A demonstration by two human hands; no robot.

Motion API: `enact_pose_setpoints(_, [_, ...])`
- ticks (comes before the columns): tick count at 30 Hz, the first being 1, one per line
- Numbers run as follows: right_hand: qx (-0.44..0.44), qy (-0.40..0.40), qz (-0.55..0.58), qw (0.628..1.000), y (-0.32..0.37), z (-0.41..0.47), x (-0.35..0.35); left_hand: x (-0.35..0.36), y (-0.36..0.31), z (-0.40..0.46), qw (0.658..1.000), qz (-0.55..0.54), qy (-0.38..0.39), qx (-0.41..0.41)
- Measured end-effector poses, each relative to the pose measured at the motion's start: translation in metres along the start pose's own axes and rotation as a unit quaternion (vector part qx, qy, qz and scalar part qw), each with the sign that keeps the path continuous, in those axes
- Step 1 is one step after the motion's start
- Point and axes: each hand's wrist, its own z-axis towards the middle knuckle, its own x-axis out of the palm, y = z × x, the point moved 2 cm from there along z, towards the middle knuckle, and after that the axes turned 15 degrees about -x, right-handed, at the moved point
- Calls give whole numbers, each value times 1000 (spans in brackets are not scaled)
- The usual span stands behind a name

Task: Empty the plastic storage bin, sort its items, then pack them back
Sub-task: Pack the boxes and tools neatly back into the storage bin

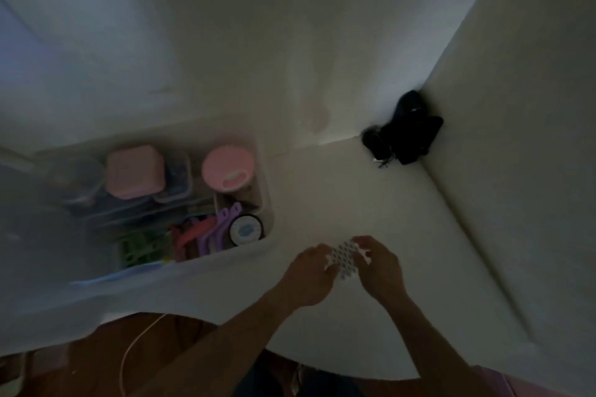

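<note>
- A clear bin point(267, 200) is seen at the left on the white surface point(371, 196), and it is full of things.
- Inside it, a pink square box point(135, 171) and a pink round lid point(228, 170) are placed at the far side; purple clips point(222, 226), a coral clip point(190, 235), a round black item point(245, 229) and something green point(142, 248) are lying at the near side.
- A black object point(406, 132) is set in the far corner, against the walls, well apart from the bin.
- A thin white cord point(135, 348) is seen below, over the brown floor point(80, 364).
- The picture is dark and blurred; the left part of the bin is cut off and its contents there cannot be made out.
- What the black object is cannot be told.
- A small white grid piece point(345, 259) is held above the surface, just right of the bin's near corner.
- The left hand point(311, 274) is curled, and the left edge of the piece is pinched by it.
- The right hand point(379, 267) is curled too, and the right edge is pinched by its fingers.
</note>
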Motion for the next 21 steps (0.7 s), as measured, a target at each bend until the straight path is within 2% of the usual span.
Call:
enact_pose_setpoints(2, [-6,77,0,997,-24,1,19,36,3,24,988,-8,75,-133])
enact_pose_setpoints(3, [-10,104,3,995,-31,2,26,46,2,33,980,-37,75,-183])
enact_pose_setpoints(5, [-27,147,-6,989,-41,4,37,63,-2,42,963,-110,68,-236])
enact_pose_setpoints(7, [-47,151,-18,987,-48,4,41,74,-8,46,951,-179,65,-243])
enact_pose_setpoints(9, [-41,113,-1,993,-48,1,35,82,-5,49,949,-227,37,-214])
enact_pose_setpoints(11, [-46,37,19,998,-38,-6,17,73,-13,41,950,-268,-15,-158])
enact_pose_setpoints(13, [-58,-45,40,996,-15,-13,-8,44,-28,18,956,-272,-37,-105])
enact_pose_setpoints(15, [-103,-100,63,988,21,-13,-32,4,-36,-6,960,-259,-100,-31])
enact_pose_setpoints(18, [-196,-136,73,968,91,1,-51,-61,-30,-34,935,-284,-204,53])
enact_pose_setpoints(21, [-260,-148,73,951,161,26,-41,-129,0,-51,916,-276,-287,49])
